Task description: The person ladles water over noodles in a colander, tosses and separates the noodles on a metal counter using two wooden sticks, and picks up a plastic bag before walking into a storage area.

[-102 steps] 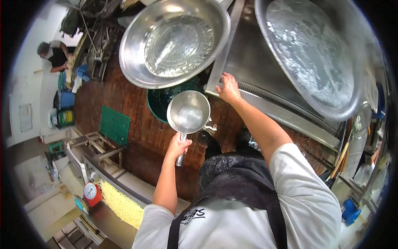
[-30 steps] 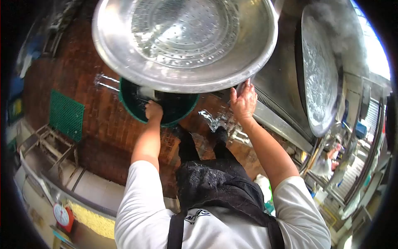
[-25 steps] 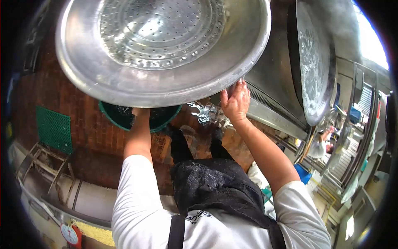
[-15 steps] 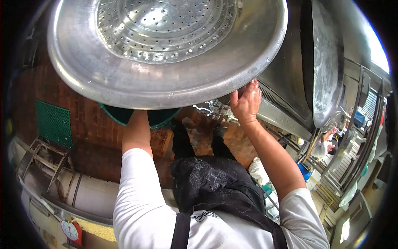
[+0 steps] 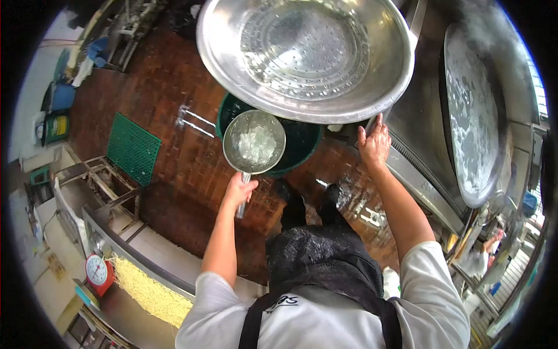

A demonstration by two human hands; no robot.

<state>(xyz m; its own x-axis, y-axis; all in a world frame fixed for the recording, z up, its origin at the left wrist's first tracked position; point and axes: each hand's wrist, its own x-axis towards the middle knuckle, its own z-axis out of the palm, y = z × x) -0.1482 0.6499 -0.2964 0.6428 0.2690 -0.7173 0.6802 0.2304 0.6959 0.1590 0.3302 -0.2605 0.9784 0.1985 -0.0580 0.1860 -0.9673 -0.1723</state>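
Presently, the left hand (image 5: 239, 189) is clenched around the handle (image 5: 242, 207) of the dipper (image 5: 232, 159), fingers wrapped and thumb laid across it. The right hand (image 5: 375, 145) is open, its fingers extended toward the colander (image 5: 244, 90) near its rim; whether they touch it cannot be determined. The dipper is bare metal, round and deep, and contains clear, rippled liquid. It appears over the near-left side of the green tub (image 5: 317, 145), above the red-brown floor (image 5: 192, 174). The colander, wet and shiny, has a perforated base and partly covers the tub from view. To the right, a large pan (image 5: 478, 200) holds frothy liquid; steam is noted.
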